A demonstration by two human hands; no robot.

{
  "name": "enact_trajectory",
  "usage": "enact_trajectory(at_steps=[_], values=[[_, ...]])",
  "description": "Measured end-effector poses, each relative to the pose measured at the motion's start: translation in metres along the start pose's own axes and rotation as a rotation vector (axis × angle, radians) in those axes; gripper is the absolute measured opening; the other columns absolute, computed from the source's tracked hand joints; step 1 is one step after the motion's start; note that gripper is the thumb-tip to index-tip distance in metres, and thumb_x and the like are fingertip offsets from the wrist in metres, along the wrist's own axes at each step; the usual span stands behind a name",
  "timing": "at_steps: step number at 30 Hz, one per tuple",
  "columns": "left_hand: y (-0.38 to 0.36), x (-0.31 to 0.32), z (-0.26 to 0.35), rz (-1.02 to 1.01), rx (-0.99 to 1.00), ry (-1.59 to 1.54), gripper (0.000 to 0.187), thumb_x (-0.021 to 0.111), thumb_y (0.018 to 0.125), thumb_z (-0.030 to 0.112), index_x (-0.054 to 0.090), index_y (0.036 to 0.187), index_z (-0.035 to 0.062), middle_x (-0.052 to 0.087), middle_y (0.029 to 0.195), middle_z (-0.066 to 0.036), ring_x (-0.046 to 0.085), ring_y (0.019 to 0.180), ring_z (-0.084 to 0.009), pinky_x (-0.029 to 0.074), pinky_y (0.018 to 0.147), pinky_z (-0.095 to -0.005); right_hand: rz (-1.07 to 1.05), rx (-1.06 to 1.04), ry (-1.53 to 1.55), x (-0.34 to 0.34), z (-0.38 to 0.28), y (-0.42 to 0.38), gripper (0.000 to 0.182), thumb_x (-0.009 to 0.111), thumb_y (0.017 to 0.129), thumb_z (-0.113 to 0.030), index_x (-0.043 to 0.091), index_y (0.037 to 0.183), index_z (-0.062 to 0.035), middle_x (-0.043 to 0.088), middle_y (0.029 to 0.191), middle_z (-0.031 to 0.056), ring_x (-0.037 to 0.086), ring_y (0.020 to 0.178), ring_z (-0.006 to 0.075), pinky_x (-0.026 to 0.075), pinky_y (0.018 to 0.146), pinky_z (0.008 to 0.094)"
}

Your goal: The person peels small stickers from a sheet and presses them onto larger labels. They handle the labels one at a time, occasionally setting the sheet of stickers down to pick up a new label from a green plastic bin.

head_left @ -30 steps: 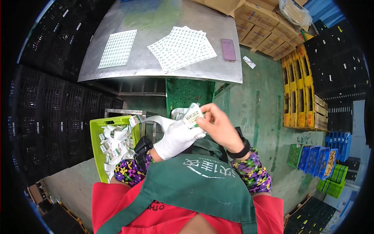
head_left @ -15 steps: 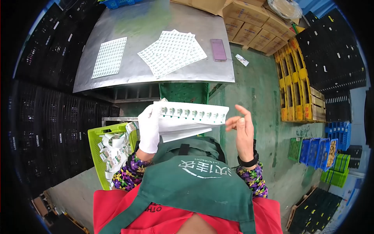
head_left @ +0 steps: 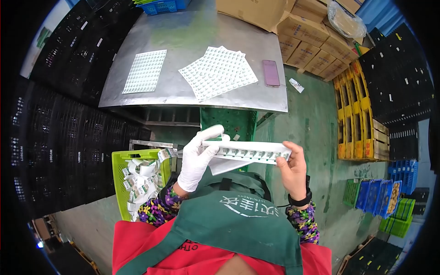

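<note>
A white sheet of labels (head_left: 254,152), folded so that one row of green-printed labels faces up, spans the space between my hands. My left hand (head_left: 195,162), in a white glove, pinches its left end. A curled white strip (head_left: 211,132) rises above the gloved fingers. My bare right hand (head_left: 292,167) has closed on the right end, thumb on top. More white paper (head_left: 227,166) hangs below the row. To the left, a lime-green basket (head_left: 120,183) holds crumpled label strips (head_left: 142,178).
A metal table (head_left: 183,36) ahead bears a single label sheet (head_left: 145,71), overlapping label sheets (head_left: 217,71) and a phone (head_left: 271,73). Black crates (head_left: 59,146) stand left. Cartons (head_left: 316,41), yellow pallets (head_left: 355,114) and blue crates (head_left: 373,195) stand right.
My right hand has closed on the right end of the label sheet. My left hand's fingers have shifted on its end, and a curled strip now shows above them. The view has shifted slightly.
</note>
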State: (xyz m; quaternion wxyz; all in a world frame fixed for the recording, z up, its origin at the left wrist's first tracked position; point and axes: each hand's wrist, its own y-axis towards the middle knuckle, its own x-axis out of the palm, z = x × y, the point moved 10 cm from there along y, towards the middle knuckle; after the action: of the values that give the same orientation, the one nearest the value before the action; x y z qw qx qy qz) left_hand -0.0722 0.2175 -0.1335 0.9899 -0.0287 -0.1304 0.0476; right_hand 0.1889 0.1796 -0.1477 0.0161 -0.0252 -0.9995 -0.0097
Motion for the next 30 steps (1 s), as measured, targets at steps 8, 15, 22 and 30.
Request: enact_trajectory(at_steps=[8, 15, 22, 30], values=[[0.011, -0.019, -0.041, -0.06, -0.062, 0.186, 0.021, 0.061, 0.093, 0.016, 0.068, 0.101, -0.0018, 0.067, 0.09, -0.003, 0.058, 0.082, -0.008, 0.046, 0.077, -0.024, 0.087, 0.102, 0.054, 0.0, 0.001, 0.008, 0.028, 0.062, 0.091, -0.001, 0.055, 0.117, 0.0041, 0.065, 0.1, 0.0064, 0.061, 0.086, 0.0089, 0.052, 0.076, 0.0245], [0.006, -0.016, -0.038, -0.037, -0.154, 0.263, 0.024, 0.065, 0.092, 0.021, 0.068, 0.099, -0.002, 0.064, 0.088, 0.001, 0.052, 0.08, -0.0051, 0.043, 0.073, -0.0217, 0.099, 0.291, -0.013, -0.016, 0.03, 0.007, 0.018, 0.065, 0.092, -0.011, 0.06, 0.1, 0.0038, 0.065, 0.085, 0.0038, 0.06, 0.078, 0.007, 0.05, 0.072, 0.0226], [0.007, 0.0, -0.034, -0.093, -0.121, 0.18, 0.021, 0.062, 0.093, 0.015, 0.068, 0.104, -0.0017, 0.067, 0.093, -0.001, 0.056, 0.084, -0.0072, 0.044, 0.079, -0.0225, 0.131, 0.228, -0.021, -0.023, 0.031, 0.011, 0.024, 0.063, 0.094, -0.021, 0.058, 0.086, 0.0012, 0.058, 0.073, 0.0009, 0.054, 0.067, 0.0061, 0.048, 0.063, 0.0249], [0.011, -0.018, -0.033, -0.034, -0.092, 0.297, 0.021, 0.063, 0.093, 0.015, 0.068, 0.104, -0.0029, 0.068, 0.09, -0.001, 0.056, 0.08, -0.0061, 0.044, 0.075, -0.021, 0.007, 0.007, -0.737, -0.018, -0.02, 0.02, 0.013, 0.068, 0.085, -0.014, 0.063, 0.091, -0.0052, 0.058, 0.083, 0.0088, 0.059, 0.072, 0.0205, 0.047, 0.068, 0.0335]])
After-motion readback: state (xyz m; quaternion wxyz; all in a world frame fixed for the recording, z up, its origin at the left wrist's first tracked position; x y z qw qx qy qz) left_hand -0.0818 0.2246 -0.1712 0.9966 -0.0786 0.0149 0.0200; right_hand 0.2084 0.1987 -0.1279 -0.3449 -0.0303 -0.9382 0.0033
